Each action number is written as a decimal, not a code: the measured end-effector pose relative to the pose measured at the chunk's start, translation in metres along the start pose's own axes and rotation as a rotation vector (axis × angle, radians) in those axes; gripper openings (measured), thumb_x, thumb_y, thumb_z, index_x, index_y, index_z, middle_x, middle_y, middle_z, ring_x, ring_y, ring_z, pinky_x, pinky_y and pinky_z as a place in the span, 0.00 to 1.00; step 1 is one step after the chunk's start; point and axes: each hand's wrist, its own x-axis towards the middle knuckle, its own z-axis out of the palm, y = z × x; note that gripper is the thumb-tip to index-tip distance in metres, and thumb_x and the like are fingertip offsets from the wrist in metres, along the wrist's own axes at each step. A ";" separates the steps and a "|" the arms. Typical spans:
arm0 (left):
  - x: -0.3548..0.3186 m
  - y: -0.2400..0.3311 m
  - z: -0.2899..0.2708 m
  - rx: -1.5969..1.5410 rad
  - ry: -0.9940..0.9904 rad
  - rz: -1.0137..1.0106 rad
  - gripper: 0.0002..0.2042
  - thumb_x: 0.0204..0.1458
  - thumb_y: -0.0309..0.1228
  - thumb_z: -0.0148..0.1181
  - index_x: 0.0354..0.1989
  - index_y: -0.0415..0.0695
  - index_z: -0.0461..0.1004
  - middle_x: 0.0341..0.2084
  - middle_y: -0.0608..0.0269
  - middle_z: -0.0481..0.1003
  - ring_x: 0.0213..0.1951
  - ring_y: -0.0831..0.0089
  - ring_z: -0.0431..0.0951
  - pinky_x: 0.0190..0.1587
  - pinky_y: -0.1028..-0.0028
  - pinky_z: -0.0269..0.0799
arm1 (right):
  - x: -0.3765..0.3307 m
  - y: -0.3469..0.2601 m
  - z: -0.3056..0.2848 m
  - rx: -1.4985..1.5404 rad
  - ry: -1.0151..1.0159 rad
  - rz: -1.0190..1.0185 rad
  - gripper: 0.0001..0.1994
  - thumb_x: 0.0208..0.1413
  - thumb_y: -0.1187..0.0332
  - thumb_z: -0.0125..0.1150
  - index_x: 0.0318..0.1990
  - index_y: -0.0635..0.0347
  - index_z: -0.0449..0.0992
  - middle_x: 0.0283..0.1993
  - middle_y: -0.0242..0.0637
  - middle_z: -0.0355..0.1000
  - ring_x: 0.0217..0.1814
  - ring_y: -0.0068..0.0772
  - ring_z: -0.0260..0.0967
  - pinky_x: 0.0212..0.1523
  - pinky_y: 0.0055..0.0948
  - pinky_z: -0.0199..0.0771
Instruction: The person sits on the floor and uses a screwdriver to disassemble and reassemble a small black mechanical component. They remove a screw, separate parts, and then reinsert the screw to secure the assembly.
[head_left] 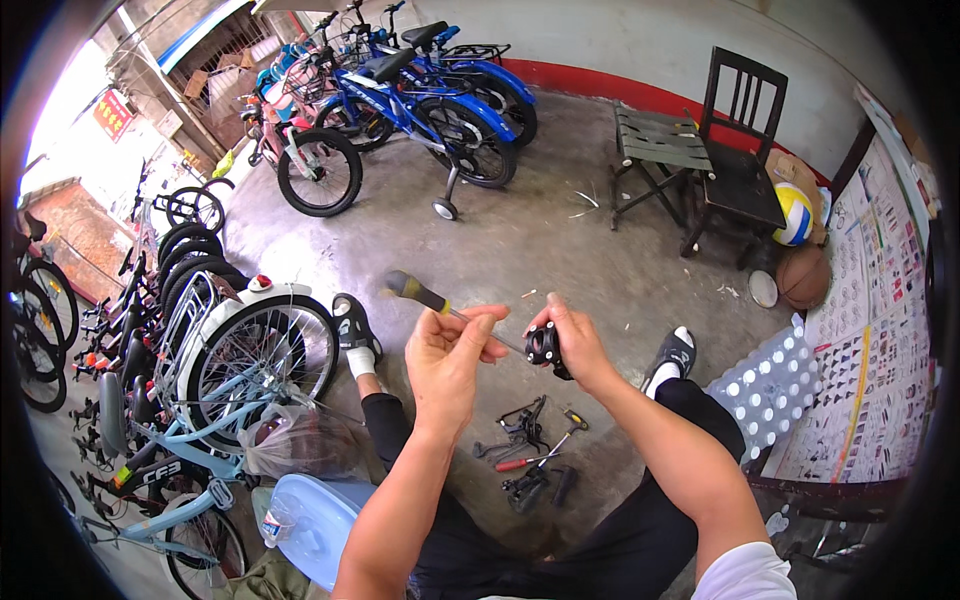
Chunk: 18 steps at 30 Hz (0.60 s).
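Note:
My left hand (448,365) pinches a screwdriver (418,292) with a black and yellow handle. Its handle points up and to the left, and its thin shaft slants down toward my right hand (580,350). There my fingers are closed around a small black bike part (543,345) with silver bolts, which looks like a handlebar stem. The shaft's tip meets this part or lies just in front of it; I cannot tell which. On the floor below, between my legs, lie several black bike parts (525,425), a red-handled tool (512,464) and a yellow and black-headed tool (575,419).
Blue bicycles (400,105) stand at the back, and a light-blue bicycle (210,430) leads a row at the left. A light-blue plastic stool (320,530) is by my left leg. At the right are a folding stool (660,140), a dark chair (740,190) and balls (803,278).

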 end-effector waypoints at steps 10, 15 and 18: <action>-0.017 -0.008 0.019 0.023 -0.135 -0.052 0.14 0.74 0.33 0.53 0.57 0.35 0.75 0.43 0.52 0.84 0.33 0.74 0.83 0.38 0.75 0.77 | -0.029 0.004 -0.023 0.016 -0.018 -0.005 0.31 0.77 0.44 0.43 0.35 0.65 0.79 0.23 0.34 0.75 0.20 0.24 0.71 0.24 0.28 0.72; -0.020 -0.003 0.022 -0.023 -0.113 -0.065 0.07 0.70 0.30 0.59 0.46 0.38 0.74 0.42 0.48 0.85 0.30 0.73 0.84 0.36 0.75 0.77 | -0.030 0.007 -0.027 0.003 -0.032 0.024 0.32 0.77 0.42 0.42 0.35 0.62 0.79 0.28 0.34 0.76 0.26 0.24 0.71 0.26 0.27 0.73; -0.022 -0.006 0.021 -0.001 -0.128 -0.075 0.07 0.70 0.30 0.60 0.48 0.39 0.72 0.40 0.49 0.84 0.29 0.73 0.83 0.36 0.75 0.78 | -0.032 0.003 -0.025 -0.034 -0.055 0.030 0.32 0.77 0.42 0.42 0.35 0.62 0.78 0.28 0.34 0.76 0.26 0.24 0.71 0.26 0.27 0.73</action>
